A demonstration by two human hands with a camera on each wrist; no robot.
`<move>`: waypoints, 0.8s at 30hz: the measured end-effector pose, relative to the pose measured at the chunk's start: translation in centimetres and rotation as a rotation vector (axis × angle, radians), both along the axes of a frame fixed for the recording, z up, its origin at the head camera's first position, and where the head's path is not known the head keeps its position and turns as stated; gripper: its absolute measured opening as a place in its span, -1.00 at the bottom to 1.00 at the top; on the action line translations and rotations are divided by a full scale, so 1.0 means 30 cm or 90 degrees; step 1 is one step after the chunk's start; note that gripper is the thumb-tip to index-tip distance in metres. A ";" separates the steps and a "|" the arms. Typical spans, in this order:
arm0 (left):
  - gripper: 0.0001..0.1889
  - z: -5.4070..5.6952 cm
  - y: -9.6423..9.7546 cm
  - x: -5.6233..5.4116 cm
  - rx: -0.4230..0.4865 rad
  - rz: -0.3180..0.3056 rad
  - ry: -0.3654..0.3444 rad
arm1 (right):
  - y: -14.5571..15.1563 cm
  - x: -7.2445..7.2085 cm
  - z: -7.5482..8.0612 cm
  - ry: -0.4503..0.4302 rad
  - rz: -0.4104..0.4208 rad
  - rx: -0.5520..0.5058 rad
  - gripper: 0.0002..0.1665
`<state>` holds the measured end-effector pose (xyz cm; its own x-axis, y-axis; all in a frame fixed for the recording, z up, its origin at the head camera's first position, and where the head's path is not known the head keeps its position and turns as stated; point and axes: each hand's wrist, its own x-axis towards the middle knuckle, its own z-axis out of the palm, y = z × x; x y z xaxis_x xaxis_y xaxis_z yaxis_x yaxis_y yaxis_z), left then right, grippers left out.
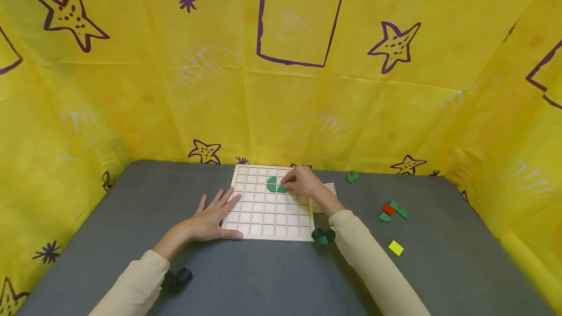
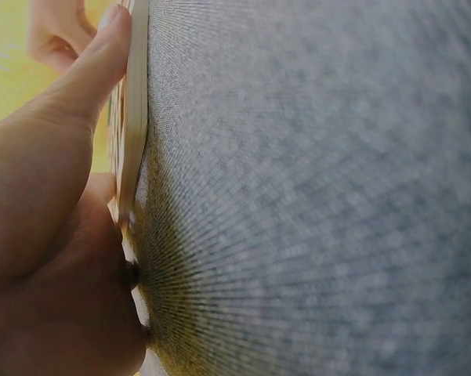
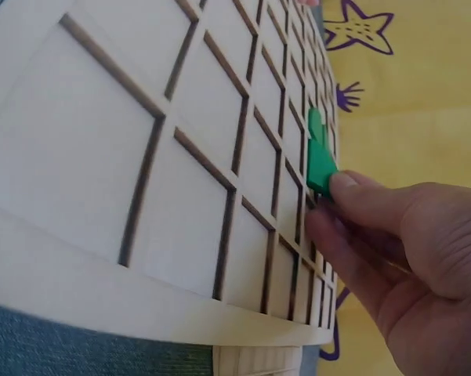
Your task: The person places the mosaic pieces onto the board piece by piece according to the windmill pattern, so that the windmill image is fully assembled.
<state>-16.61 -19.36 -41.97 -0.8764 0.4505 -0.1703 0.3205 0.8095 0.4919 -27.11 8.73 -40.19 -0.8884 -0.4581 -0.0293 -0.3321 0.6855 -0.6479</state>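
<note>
Your head camera looks forward and down from above the near side of the wooden grid board, far enough back to frame it whole. Your left-wrist camera sits low and close by the board's near-left corner, turned sideways, catching its edge in profile. Your right-wrist view, also sideways, skims closely across the board toward the yellow printed cloth beyond it, which your head view shares.

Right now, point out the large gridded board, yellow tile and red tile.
Large gridded board [image 1: 269, 218]: head view, a bare square.
Yellow tile [image 1: 396, 247]: head view, top face.
Red tile [image 1: 388, 209]: head view, top face.
</note>
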 end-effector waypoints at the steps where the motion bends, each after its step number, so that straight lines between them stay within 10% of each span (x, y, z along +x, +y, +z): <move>1: 0.11 -0.001 0.000 0.000 -0.001 0.000 0.000 | -0.001 -0.003 -0.005 0.009 0.005 0.004 -0.88; 16: 0.11 -0.006 0.002 -0.002 0.005 -0.004 0.001 | -0.009 -0.001 -0.022 0.043 0.007 0.030 -0.88; 24: 0.11 -0.009 0.003 -0.004 0.000 -0.007 -0.004 | 0.032 0.018 0.054 0.042 0.038 0.025 -0.83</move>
<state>-16.74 -19.27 -42.24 -0.8700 0.4606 -0.1758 0.3268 0.8058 0.4939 -26.58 9.69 -38.57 -0.8597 -0.5106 0.0091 -0.4148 0.6878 -0.5956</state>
